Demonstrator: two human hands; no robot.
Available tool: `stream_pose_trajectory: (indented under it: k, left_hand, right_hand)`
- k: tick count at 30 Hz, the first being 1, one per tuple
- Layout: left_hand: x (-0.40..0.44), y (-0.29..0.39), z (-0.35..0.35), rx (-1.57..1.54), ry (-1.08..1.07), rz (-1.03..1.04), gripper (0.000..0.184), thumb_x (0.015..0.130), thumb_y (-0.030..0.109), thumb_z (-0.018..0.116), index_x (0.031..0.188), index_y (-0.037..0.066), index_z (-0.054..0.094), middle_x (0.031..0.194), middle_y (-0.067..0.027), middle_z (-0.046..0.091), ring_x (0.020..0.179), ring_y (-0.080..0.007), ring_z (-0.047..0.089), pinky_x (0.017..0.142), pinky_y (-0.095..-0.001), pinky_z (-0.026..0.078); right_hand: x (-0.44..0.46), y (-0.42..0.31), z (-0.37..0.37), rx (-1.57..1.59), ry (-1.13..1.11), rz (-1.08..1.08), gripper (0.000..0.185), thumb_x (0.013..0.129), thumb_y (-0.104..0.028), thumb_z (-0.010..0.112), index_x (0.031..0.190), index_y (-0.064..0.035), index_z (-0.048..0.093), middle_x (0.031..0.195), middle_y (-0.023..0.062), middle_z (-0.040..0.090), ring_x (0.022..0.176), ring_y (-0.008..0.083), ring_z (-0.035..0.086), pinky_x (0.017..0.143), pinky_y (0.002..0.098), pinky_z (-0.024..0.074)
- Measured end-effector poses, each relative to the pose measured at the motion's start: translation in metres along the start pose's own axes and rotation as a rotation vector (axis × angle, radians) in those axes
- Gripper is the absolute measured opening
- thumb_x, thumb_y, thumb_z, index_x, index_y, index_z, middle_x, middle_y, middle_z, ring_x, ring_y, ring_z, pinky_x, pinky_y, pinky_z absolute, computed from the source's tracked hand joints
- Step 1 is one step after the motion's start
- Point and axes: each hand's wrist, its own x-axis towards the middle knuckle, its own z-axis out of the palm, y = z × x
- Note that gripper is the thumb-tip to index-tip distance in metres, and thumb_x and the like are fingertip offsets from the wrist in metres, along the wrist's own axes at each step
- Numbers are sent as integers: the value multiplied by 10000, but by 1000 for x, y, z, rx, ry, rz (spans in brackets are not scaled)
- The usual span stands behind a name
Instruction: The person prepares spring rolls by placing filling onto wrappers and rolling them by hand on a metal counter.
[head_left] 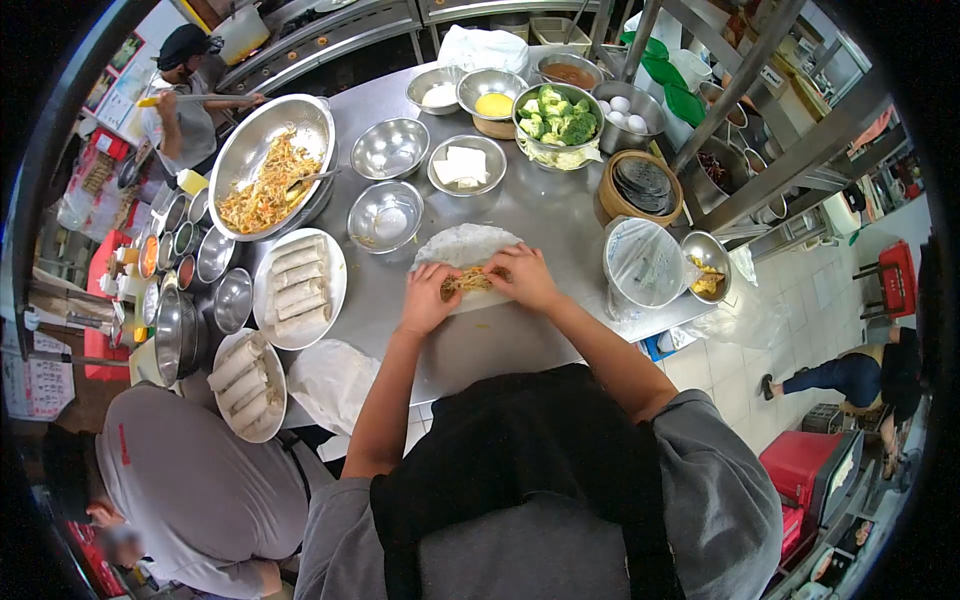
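A thin, pale spring roll wrapper (462,243) lies flat on the steel table in front of me. Across its lower part runs a strip of shredded noodle-and-vegetable filling (469,281). My left hand (430,298) is closed with curled fingers at the filling's left end. At the right end, my right hand (524,275) pinches the filling and wrapper. The fingertips hide both ends of the strip. Finished spring rolls (299,280) rest on a white oval plate (338,268) to the left, and several more rolls (243,385) fill a second plate nearer me.
A large steel bowl (318,128) of filling with a spoon stands at the left. Behind the wrapper are small steel bowls (388,215), broccoli (556,116) and eggs (622,112). A plastic-covered tub (645,262) stands right. Another person (200,470) works close on my left.
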Motion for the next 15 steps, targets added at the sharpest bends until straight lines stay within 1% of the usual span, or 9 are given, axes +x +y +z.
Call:
stream_pose_trajectory:
  k: [2,4,5,8,13,15]
  left_hand:
    - [1,11,-10,-5,15,6,441,724,239,815,1126,141,663,1158,-47,633,1147,-280,551,994,-427,406]
    - [2,19,-16,-35,34,13,494,723,249,830,1174,137,663,1180,-65,630,1164,-293,545,1029,-439,376]
    - [3,20,-15,-48,-1,20,497,727,242,827,1184,134,662,1179,-73,627,1161,-298,546,1026,-436,384]
    - [10,11,-10,-87,-75,43,487,738,205,816,1193,120,665,1167,-92,622,1143,-311,553,1009,-425,413]
    - [11,-7,3,-143,-90,68,413,739,100,799,1137,86,687,1119,-100,626,1078,-324,580,952,-402,474]
    - [10,-9,3,-182,-100,38,411,732,93,806,1126,86,691,1108,-98,630,1061,-320,587,943,-404,478]
  right_hand:
    - [1,4,0,44,29,-47,240,791,-300,753,1004,-204,698,1102,10,641,1101,268,567,906,446,395]
    - [5,0,-4,2,-75,-31,332,776,-327,772,1067,-191,690,1158,28,614,1131,275,543,927,453,380]
    - [6,-2,-6,-19,-127,-22,377,768,-341,781,1099,-185,687,1187,37,601,1146,278,531,938,457,373]
    - [8,-2,2,-79,-148,-95,461,753,-351,789,1160,-171,670,1172,54,592,1152,275,523,938,469,361]
    - [10,7,15,-70,-220,-121,451,761,-325,778,1175,-178,680,1126,47,594,1146,269,530,920,471,359]
    - [9,10,17,-58,-216,-119,440,764,-319,777,1173,-186,684,1114,40,597,1137,267,536,914,469,360]
